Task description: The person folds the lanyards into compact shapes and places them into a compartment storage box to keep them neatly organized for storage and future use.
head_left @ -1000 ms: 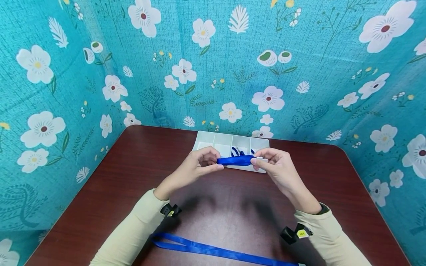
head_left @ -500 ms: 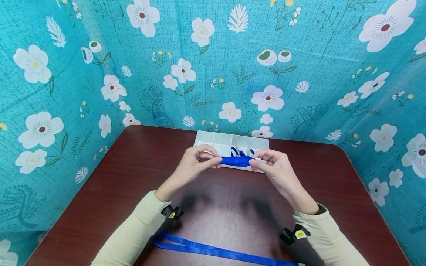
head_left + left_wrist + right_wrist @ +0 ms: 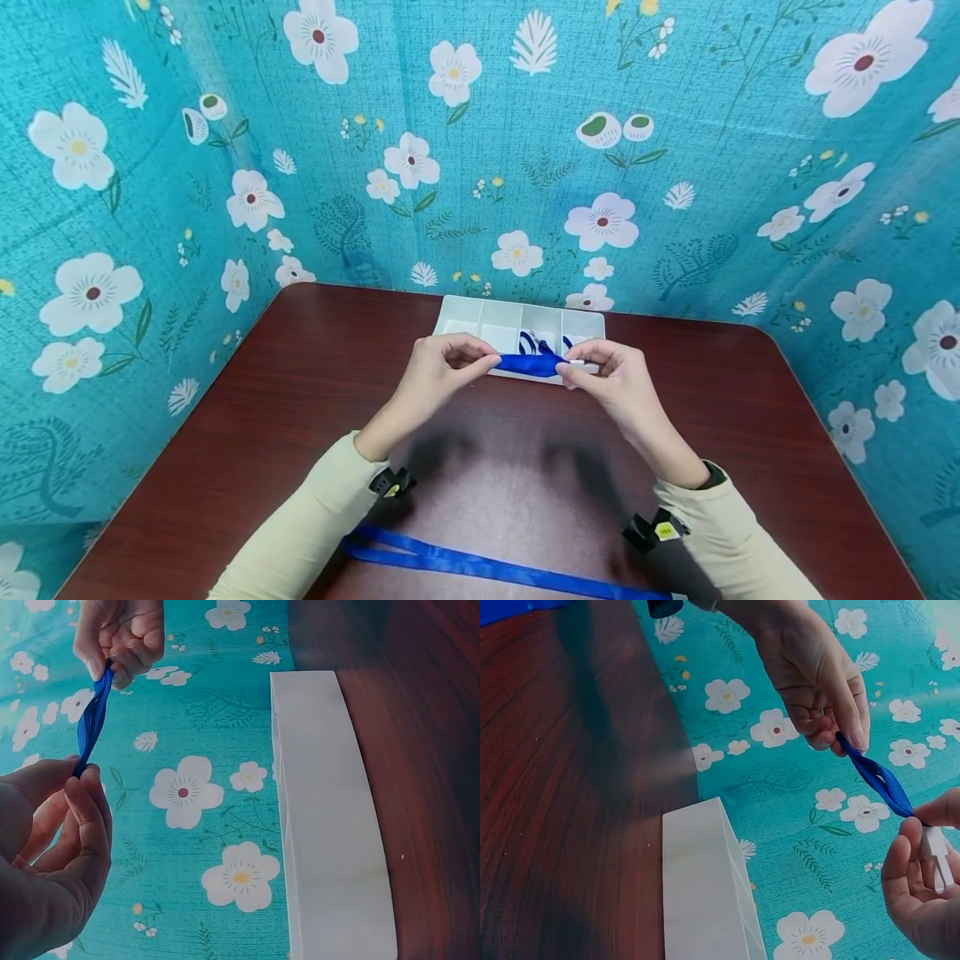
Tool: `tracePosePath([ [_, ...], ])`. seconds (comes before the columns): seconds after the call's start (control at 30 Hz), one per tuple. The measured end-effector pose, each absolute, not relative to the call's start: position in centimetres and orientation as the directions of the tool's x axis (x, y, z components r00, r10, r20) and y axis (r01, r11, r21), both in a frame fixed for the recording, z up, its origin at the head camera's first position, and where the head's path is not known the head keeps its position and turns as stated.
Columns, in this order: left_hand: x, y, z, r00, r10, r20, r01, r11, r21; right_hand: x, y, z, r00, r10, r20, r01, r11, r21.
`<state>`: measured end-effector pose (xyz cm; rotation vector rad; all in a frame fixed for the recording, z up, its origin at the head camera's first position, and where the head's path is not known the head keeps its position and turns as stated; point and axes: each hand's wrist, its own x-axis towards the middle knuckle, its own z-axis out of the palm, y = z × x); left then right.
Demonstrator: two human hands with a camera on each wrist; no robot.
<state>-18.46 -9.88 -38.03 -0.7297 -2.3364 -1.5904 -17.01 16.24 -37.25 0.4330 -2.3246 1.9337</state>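
Head camera: a folded blue lanyard [image 3: 527, 365] was held between two bare hands, raised off a reddish-brown table [image 3: 247, 400], with the near side of a white compartment tray [image 3: 498, 321] partly covered by it from this angle. Its left end was pinched between the thumb and bent fingers of the left hand [image 3: 438, 372]; its right end was gripped in much the same way by the right hand [image 3: 617, 379], and neither hand was spread wide. From the right wrist, a white clip [image 3: 934, 859] could be seen just beyond the right-hand grip, set against that hand's fingers. From the left wrist, several layers of the band were shown gathered together, narrowed at both ends.

The tray was placed at the far side of the table, and its far row was divided into compartments. Dark blue loops [image 3: 527, 342] were contained in the third from the left, while another bit of blue was glimpsed in the rightmost. Across the near side of the table, a second blue lanyard [image 3: 480, 568] was stretched from left to right, its loop placed at the left. Pale sleeves [image 3: 300, 517] were worn on both arms. The table was surrounded on the left, far and right sides by teal fabric [image 3: 465, 208] printed with white flowers.
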Motion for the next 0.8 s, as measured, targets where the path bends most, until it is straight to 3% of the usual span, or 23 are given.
tracePosePath([
  [0.37,-18.0,-9.5,-37.6,-0.826,0.255,0.503,0.564,0.365,0.741,-16.6,15.8,-37.1,-0.948,-0.146,0.283,-0.31,0.217,-0.926],
  [0.8,-17.6,-9.1,-37.6,-0.841,0.183,0.51,0.54,0.357,0.763,-16.1,14.8,-37.4,-0.931,-0.15,0.332,-0.357,0.202,-0.912],
])
